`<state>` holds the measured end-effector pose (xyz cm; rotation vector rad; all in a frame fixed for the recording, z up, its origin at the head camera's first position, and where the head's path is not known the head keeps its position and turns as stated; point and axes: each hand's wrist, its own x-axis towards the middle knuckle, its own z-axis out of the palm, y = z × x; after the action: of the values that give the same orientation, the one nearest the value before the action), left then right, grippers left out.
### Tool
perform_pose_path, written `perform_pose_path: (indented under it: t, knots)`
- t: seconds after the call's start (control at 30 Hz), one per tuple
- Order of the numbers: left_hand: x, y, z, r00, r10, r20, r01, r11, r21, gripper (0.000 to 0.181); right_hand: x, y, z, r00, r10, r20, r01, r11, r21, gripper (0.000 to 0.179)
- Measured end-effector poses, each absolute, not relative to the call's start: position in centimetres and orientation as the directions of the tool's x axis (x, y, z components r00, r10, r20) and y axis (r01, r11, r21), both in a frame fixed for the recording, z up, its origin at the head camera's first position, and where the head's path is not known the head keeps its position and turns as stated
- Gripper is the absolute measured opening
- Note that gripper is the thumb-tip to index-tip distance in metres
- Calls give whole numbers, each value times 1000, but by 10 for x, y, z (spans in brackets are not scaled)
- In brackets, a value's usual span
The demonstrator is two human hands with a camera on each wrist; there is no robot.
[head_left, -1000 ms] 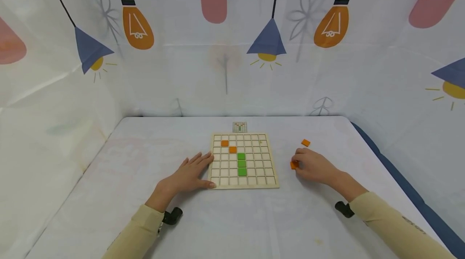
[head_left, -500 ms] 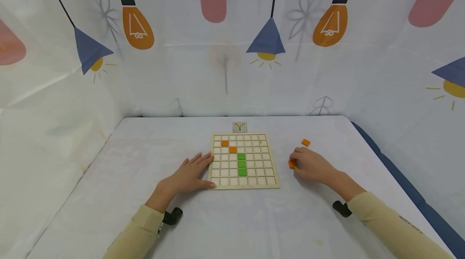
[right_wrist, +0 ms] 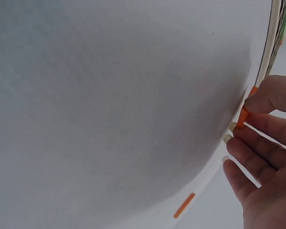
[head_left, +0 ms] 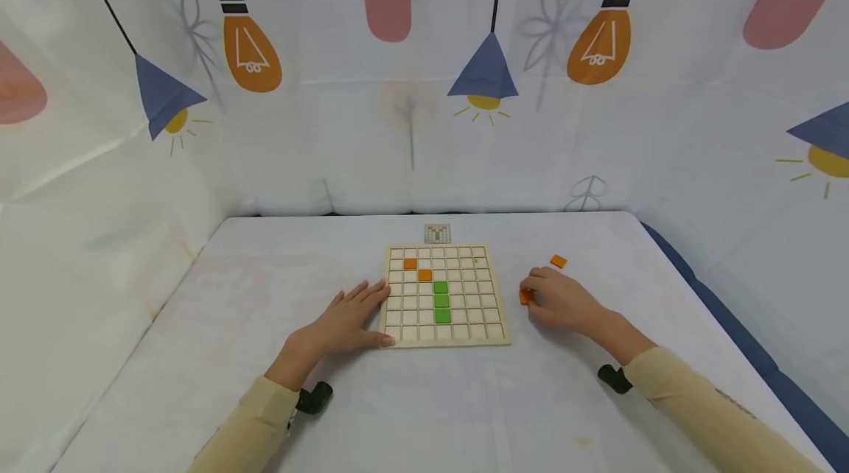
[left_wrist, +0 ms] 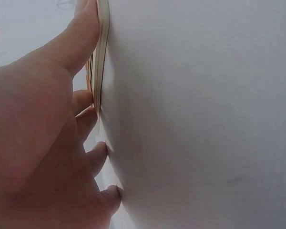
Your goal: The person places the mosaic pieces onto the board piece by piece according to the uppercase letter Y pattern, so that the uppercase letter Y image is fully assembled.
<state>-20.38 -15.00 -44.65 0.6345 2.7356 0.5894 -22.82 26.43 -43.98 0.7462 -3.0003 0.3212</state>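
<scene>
A square wooden grid board (head_left: pixel 471 303) lies mid-table with two orange tiles (head_left: pixel 424 275) set diagonally and a column of three green tiles (head_left: pixel 441 301) below them. My left hand (head_left: pixel 345 320) rests at the board's left edge, fingers spread and straight; the left wrist view shows its thumb (left_wrist: pixel 81 40) against the board's side. To the right of the board, my right hand (head_left: pixel 564 300) pinches an orange tile (right_wrist: pixel 243 114) between thumb and fingers, low over the table. Beyond that hand lies another orange tile (head_left: pixel 558 261), apart from it.
A small card (head_left: pixel 438 233) printed with a grid pattern lies just behind the board. The white-covered table (head_left: pixel 278 252) ends at a patterned cloth wall (head_left: pixel 332 141). A dark blue strip (head_left: pixel 716 326) runs along the right side.
My right hand has slid slightly left toward the board with the orange tile in its fingers. The left hand stays in place on the board's edge.
</scene>
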Motion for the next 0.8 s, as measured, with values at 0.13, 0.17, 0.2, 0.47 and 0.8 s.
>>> perform_pose_path:
  t: [0.13, 0.17, 0.2, 0.47, 0.8]
  knots:
    - [-204, -150, -448, -866, 474, -160, 366, 818, 445, 96, -230, 262, -440, -888, -453, 71, -458, 867, -197, 22]
    - [-204, -150, -448, -865, 476, -159, 368, 817, 445, 96, -231, 262, -441, -887, -455, 76, -461, 864, -201, 22]
    - [-204, -150, -448, -864, 478, -157, 371, 816, 443, 96, -231, 262, -440, -886, -456, 82, -463, 863, -204, 22]
    - [-204, -151, -449, -868, 472, -155, 369, 820, 437, 96, -235, 258, -441, -889, -452, 77, -458, 862, -220, 21]
    - [-202, -148, -446, -866, 475, -155, 368, 817, 444, 94, -238, 252, -439, -884, -460, 89, -467, 856, -220, 22]
